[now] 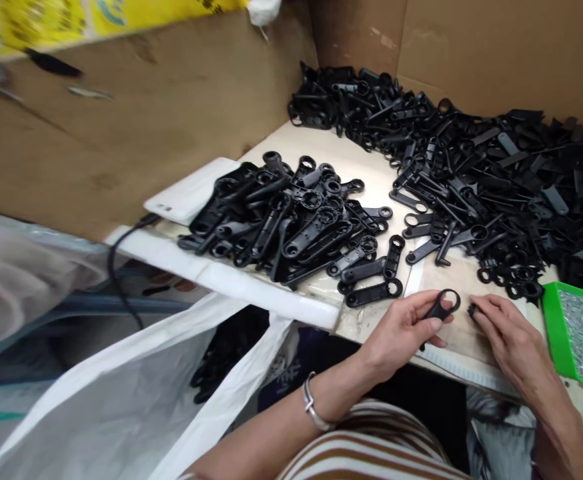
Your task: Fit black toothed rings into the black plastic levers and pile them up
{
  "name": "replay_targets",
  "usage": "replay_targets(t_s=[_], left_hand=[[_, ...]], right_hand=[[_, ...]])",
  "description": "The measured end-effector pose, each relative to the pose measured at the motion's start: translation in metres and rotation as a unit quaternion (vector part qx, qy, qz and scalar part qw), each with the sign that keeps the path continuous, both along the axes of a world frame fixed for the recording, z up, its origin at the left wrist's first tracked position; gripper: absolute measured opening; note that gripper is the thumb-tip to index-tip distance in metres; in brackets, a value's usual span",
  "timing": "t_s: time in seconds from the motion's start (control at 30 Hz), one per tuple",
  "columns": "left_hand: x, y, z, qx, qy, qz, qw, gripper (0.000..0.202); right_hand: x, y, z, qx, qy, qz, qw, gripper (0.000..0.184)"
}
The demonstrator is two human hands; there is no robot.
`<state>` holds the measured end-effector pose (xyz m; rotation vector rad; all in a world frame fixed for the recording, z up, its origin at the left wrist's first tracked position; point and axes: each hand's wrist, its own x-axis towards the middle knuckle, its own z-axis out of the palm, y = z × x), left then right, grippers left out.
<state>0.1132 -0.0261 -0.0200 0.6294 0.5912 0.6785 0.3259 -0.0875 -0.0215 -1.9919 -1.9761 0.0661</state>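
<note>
Between the thumb and fingers of my left hand (405, 325) is a black plastic lever with a ring end (442, 308), its ring pointing up and to the right. My right hand (514, 337) pinches a small black piece (472, 309) just right of that ring, the two apart. The piece is mostly covered by my fingertips, so its exact shape is hidden. Both hands are over the front edge of the worktable, above a brownish sheet (441, 277). Left of them lies a pile of similar black ring-ended levers (311, 227).
A large heap of black plastic parts (471, 153) spreads across the back and right. At the right edge stands a green tray (554, 333) of small shiny metal pieces. A white flat device (191, 190) with a cable sits left. Below hangs a white sack (106, 393). Cardboard walls (451, 53) enclose the back.
</note>
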Motion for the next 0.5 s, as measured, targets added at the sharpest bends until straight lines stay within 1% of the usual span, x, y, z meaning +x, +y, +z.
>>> replay_targets(t_s=[0.1,0.17,0.2,0.27,0.33,0.37,0.43,0.5], left_hand=[[0.002,-0.001,-0.003,-0.008,-0.011,0.001,1.0,0.049],[0.002,-0.001,-0.005,-0.018,-0.016,0.006,1.0,0.05],[0.002,-0.001,-0.005,-0.024,-0.017,0.01,1.0,0.049],[0.002,-0.001,-0.004,-0.028,-0.016,0.017,0.999,0.046],[0.002,0.0,-0.002,-0.022,-0.02,0.017,0.999,0.043],[0.002,0.001,0.0,-0.016,-0.024,0.014,0.999,0.041],[0.002,0.002,0.004,-0.001,-0.033,0.005,0.999,0.038],[0.003,0.002,0.008,0.01,-0.039,-0.002,0.999,0.038]], right_hand=[[0.004,0.0,0.001,-0.026,-0.015,0.035,0.999,0.037],[0.001,0.001,0.008,-0.01,0.0,0.051,0.999,0.033],[-0.003,0.001,0.012,0.007,0.023,0.053,0.998,0.03],[-0.016,0.002,0.02,0.055,0.101,0.047,0.992,0.023],[-0.034,0.005,0.023,0.103,0.184,0.032,0.977,0.02],[-0.043,0.007,0.022,0.119,0.204,0.028,0.971,0.019],[-0.056,0.011,0.018,0.15,0.21,0.029,0.966,0.019],[-0.062,0.015,0.012,0.173,0.195,0.03,0.965,0.02]])
